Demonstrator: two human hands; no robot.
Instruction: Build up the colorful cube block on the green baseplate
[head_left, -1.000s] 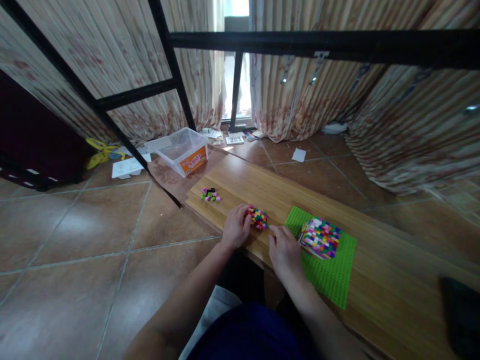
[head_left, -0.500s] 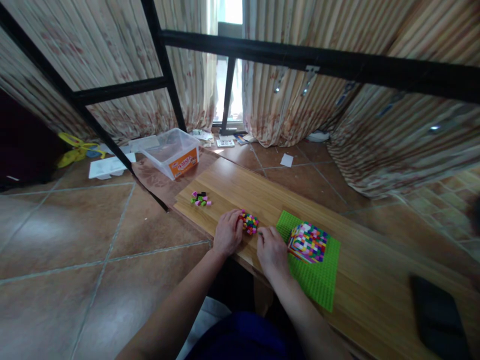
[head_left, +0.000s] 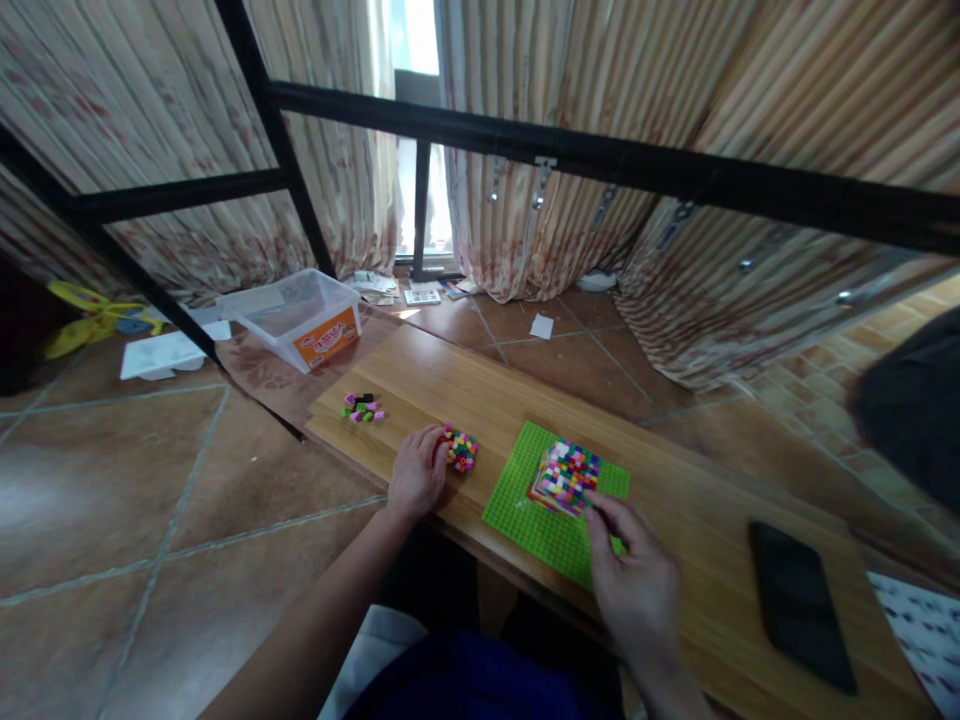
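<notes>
A small pile of colourful building bricks (head_left: 462, 451) lies on the wooden table. My left hand (head_left: 416, 472) rests at the pile's left side, its fingers loosely curved and apart, touching the nearest bricks. Farther right, a block built of multicoloured bricks (head_left: 564, 474) stands on a green baseplate (head_left: 525, 530). At the block's near right corner are the fingertips of my right hand (head_left: 634, 562), thumb and forefinger pinched on a small building brick, mostly hidden by the fingers. This hand also covers the baseplate's right corner.
Several pink, green and black bricks (head_left: 363, 408) lie at the table's left end. A black phone-like slab (head_left: 801, 605) lies on the right. A clear plastic bin (head_left: 300, 318) stands beyond the left end. Black metal bars (head_left: 480, 132) cross in front of the curtains.
My right hand has moved right from the loose pile to the built block's corner. My left hand has stayed by the pile. The whole view has shifted rightward.
</notes>
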